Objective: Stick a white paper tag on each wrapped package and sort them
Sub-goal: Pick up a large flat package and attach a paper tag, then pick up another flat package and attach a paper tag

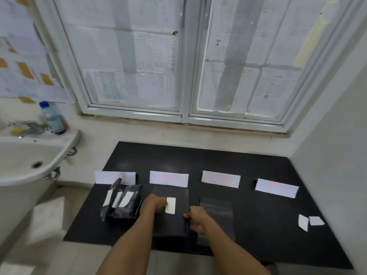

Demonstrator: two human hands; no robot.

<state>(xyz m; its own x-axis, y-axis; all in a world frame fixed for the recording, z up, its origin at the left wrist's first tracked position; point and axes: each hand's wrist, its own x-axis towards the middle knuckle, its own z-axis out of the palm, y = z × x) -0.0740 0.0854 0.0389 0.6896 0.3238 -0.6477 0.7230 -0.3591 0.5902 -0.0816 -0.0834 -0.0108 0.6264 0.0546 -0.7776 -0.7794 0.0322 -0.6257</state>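
Four white label cards (168, 178) stand in a row along the back of the black mat (258, 225), apparently marking one sorting bay each. That would explain why the packages lie in columns in front of them. The package in hand (174, 223) lies flat in front of the second card, its white tag (170, 205) already on its upper face. The left hand (156, 203) sits at the tag's left edge with fingers curled. The picture is soft with motion there, so I cannot tell whether it pinches the tag or only presses it flat. Pressing would suit a tag that must bond to slick wrap. The right hand (198, 220) clamps thumb and fingers on the package's right edge, probably to steady it against that push. In the first bay, a heap of tagged packages (127, 205) leans together, tags showing. A flat, glossier package (216, 213) lies just beside the right hand in front of the third card, with no tag visible on it. Two spare tags (303, 222) wait at the mat's right side, well apart from the work but within reach. That likely means tagging is not finished.
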